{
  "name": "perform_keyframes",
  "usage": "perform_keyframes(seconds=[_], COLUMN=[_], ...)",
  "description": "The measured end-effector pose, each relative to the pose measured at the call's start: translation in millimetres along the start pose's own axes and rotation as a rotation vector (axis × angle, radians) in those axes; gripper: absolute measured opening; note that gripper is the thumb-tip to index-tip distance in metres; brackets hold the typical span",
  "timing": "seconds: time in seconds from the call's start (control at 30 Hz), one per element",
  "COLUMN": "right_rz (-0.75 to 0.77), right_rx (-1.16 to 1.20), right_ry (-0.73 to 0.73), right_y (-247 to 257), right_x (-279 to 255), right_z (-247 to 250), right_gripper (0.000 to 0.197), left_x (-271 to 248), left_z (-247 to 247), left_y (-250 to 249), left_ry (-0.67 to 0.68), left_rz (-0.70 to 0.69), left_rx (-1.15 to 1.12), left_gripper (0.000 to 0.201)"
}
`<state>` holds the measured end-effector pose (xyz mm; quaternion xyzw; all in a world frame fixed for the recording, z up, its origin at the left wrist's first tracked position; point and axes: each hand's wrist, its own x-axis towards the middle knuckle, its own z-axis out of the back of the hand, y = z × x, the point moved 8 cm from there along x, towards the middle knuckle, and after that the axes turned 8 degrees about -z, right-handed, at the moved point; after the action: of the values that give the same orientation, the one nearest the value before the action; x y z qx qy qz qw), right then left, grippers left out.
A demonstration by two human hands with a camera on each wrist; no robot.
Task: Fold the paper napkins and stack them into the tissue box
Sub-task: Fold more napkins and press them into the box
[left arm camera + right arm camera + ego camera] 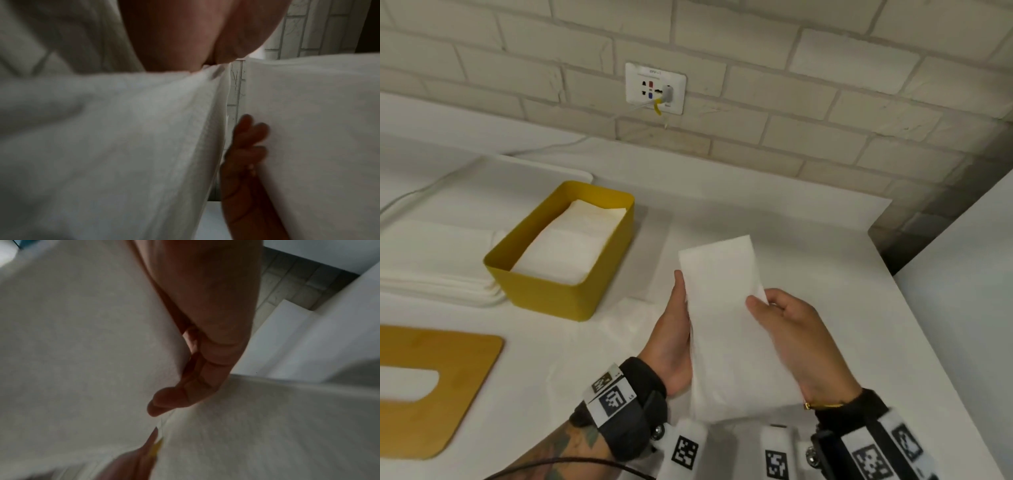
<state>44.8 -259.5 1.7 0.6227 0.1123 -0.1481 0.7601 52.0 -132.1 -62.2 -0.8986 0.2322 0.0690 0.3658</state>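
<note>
A folded paper napkin was held above the white table, right of the yellow tissue box, pinched by the left hand and right hand; uneven pulling could have skewed or torn it.

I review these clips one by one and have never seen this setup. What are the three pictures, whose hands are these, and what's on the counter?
No machine: a person wears three cameras. The head view looks down at both hands; the two blurry close-ups come from the wrists. The left hand and right hand hold a folded white napkin above the white counter. On it stands a yellow tissue box, open, with napkins inside. Left of it lies a stack of napkins, and nearer, a wooden lid with a slot.
</note>
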Motion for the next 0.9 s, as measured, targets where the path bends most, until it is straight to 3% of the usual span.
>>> perform_keyframes(seconds=[0.13,0.33,0.53,0.6,0.77,0.83,0.9], right_rz=[-0.012,-0.001,-0.030,-0.052,-0.176,-0.181,-0.136], right_rx=[-0.029,-0.034,0.040,0.073,-0.221,-0.399,-0.591], right_ry=[-0.043,-0.086,-0.067,-0.029,0.196,0.185,0.077], right_y=[-15.9,-18.8,-29.8,-38.0,-61.3,-59.4,-49.9], right_x=[5.5,6.8,3.0,0.0,-21.5,-20.9,-9.1], right_z=[0.1,3.6,-1.4,1.0,22.9,54.4,93.7], right_gripper=[0.016,0.017,0.014,0.022,0.026,0.025,0.026], left_x=[0.5,-0.4,4.0,6.6,10.2,10.4,9.7], left_z=[4.4,5.2,11.0,15.3,26.8,33.6,36.7], left_y=[-2.4,0.2,4.6,4.9,-9.1,-17.6,-22.9], left_ry=[-0.034,-0.083,-0.093,-0.097,-0.128,-0.160,-0.174], left_rz=[-0.015,-0.020,-0.027,-0.039,-0.104,-0.141,-0.163], left_rx=[0.035,0.052,0.066,0.060,0.034,0.032,0.036], left_gripper=[0.091,0.057,0.050,0.052,0.039,0.038,0.039])
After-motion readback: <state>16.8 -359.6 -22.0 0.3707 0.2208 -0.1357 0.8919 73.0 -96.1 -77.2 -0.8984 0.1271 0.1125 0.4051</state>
